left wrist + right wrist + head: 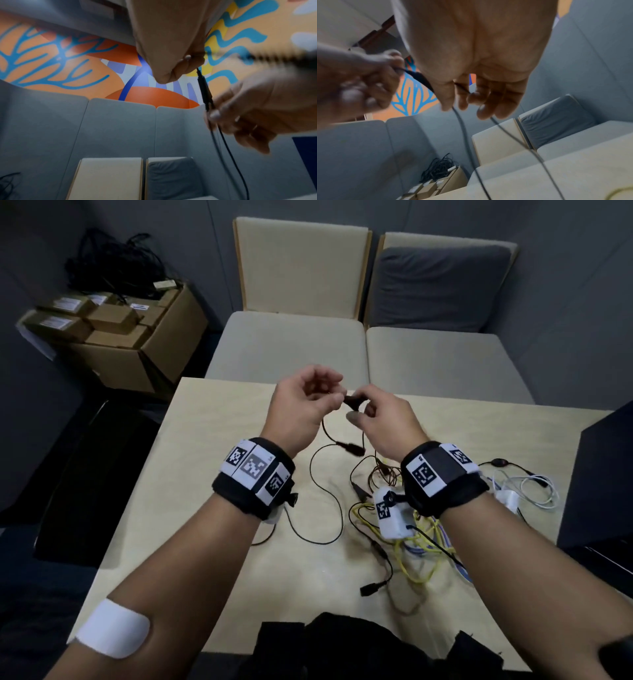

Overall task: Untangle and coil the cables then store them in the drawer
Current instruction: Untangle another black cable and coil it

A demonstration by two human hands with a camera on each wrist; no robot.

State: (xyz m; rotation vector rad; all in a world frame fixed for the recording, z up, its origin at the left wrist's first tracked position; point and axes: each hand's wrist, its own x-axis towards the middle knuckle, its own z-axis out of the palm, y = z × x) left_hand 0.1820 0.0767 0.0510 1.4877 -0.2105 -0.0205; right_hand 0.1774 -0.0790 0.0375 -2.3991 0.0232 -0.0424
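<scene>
Cables [404, 529] lie in a loose heap near the right edge of the bench [212, 542], yellow, brown, black and white strands crossing one another. One thin black cable [325, 494] is lifted out of it: the left hand [301, 402] pinches the wire just behind its plug [204, 89], and the right hand [380, 419] has its fingers [488, 100] curled narrowly around the plug's other end, two strands hanging below. Both hands are held above the far middle of the bench. The trailing part loops over the bench toward the heap, so pulling could snag it and drag other cables along or tighten a knot. No drawer is clearly in view.
</scene>
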